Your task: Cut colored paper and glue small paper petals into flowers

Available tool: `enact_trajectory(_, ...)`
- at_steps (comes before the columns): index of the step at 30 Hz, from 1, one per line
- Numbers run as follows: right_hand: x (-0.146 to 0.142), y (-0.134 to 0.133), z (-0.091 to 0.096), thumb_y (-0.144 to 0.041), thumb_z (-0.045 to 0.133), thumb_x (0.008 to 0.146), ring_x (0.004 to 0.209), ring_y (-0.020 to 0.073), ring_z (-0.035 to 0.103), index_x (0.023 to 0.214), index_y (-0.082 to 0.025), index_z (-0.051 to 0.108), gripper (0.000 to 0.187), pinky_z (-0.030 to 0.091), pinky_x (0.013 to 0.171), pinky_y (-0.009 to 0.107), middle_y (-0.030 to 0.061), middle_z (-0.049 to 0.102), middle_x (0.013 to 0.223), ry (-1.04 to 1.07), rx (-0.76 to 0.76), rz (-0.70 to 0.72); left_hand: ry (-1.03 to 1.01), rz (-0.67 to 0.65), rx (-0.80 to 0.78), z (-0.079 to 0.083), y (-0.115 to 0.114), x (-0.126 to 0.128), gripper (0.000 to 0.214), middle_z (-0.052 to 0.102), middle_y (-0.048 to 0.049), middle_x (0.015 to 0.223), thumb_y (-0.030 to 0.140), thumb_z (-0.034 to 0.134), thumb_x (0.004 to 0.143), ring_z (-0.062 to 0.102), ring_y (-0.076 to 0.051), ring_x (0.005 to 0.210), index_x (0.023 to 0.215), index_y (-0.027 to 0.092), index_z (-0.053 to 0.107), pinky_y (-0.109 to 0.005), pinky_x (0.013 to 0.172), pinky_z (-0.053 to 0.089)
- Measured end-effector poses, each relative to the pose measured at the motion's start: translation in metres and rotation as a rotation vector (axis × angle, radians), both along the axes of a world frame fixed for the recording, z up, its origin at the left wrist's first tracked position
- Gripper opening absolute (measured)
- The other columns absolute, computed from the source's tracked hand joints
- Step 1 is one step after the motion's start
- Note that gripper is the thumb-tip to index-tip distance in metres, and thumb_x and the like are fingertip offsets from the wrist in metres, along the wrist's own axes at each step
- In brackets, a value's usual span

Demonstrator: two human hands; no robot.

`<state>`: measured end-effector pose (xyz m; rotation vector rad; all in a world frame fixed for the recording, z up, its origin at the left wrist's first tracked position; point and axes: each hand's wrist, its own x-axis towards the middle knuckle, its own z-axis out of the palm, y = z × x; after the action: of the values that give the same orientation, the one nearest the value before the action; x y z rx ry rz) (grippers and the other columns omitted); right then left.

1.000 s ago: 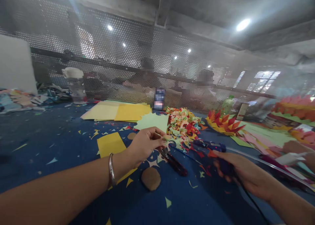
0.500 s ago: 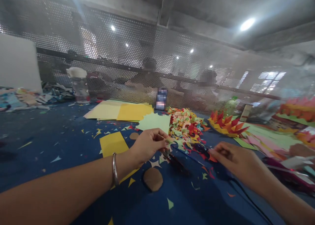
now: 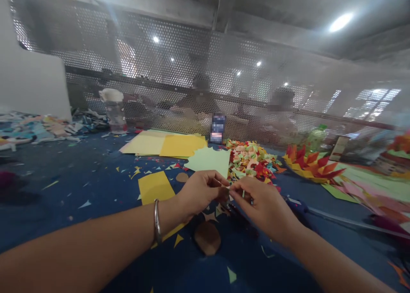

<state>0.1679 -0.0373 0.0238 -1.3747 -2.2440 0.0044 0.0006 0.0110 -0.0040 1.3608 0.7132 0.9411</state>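
Note:
My left hand (image 3: 205, 194), with a silver bangle behind it, is closed in a pinch over the blue table. Its fingertips meet those of my right hand (image 3: 256, 201), also pinched. Between them is a small pale paper piece (image 3: 228, 188), mostly hidden by the fingers. Just below lies a dark, blurred tool (image 3: 245, 220), perhaps scissors, partly covered by my right hand. Nearer me lies a brown petal-shaped piece (image 3: 207, 238). A jagged-edged light green sheet (image 3: 209, 159) and a heap of coloured paper cuttings (image 3: 251, 158) are beyond my hands.
Yellow sheets (image 3: 182, 145) and a yellow rectangle (image 3: 156, 186) lie left of centre. A phone (image 3: 218, 128) stands against the perforated screen. On the right are an orange-yellow paper flower (image 3: 312, 165), a green-capped bottle (image 3: 317, 137) and a dark blue tool (image 3: 297, 205). A cup (image 3: 115, 111) stands back left.
My right hand has moved left, from beside the dark blue tool to my left fingertips. My left hand stays pinched. The view has turned slightly left.

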Motion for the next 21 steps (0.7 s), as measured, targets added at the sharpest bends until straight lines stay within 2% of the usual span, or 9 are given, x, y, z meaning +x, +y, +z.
enact_trajectory(7, 0.004, 0.003, -0.003, -0.026, 0.048, 0.089, 0.063, 0.0134, 0.053, 0.076, -0.02, 0.059, 0.018, 0.037, 0.059, 0.023, -0.0007, 0.059, 0.071, 0.124, -0.03, 0.001, -0.028, -0.049, -0.174, 0.01, -0.003, -0.003, 0.018, 0.066, -0.0024, 0.071, 0.017, 0.068, 0.065, 0.062, -0.012, 0.064, 0.082, 0.013, 0.063, -0.028, 0.07, 0.048)
enact_trajectory(11, 0.009, 0.006, -0.004, -0.032, 0.049, 0.089, 0.059, 0.0128, 0.052, 0.075, -0.02, 0.06, 0.021, 0.037, 0.056, 0.023, -0.002, 0.057, 0.066, 0.199, -0.088, -0.017, 0.003, -0.128, -0.072, 0.011, -0.004, -0.006, 0.024, 0.065, -0.0017, 0.071, 0.011, 0.066, 0.063, 0.062, -0.014, 0.068, 0.087, 0.014, 0.063, -0.028, 0.07, 0.047)
enact_trajectory(16, 0.012, 0.005, -0.008, -0.034, 0.049, 0.09, 0.061, 0.013, 0.054, 0.076, -0.02, 0.06, 0.023, 0.04, 0.057, 0.024, -0.0016, 0.058, 0.067, 0.292, -0.167, 0.053, 0.153, -0.063, 0.086, 0.011, -0.004, -0.007, 0.014, 0.063, -0.0016, 0.07, 0.022, 0.066, 0.071, 0.059, -0.012, 0.066, 0.081, 0.013, 0.063, -0.026, 0.067, 0.046)
enact_trajectory(21, 0.012, 0.006, -0.012, -0.04, 0.044, 0.092, 0.045, 0.0093, 0.05, 0.074, -0.02, 0.058, 0.03, 0.038, 0.047, 0.023, -0.0039, 0.051, 0.059, 0.376, -0.269, 0.072, 0.271, -0.005, 0.217, 0.01, 0.001, -0.008, 0.016, 0.061, -0.0002, 0.07, 0.03, 0.064, 0.074, 0.054, -0.01, 0.065, 0.078, 0.014, 0.061, -0.023, 0.063, 0.042)
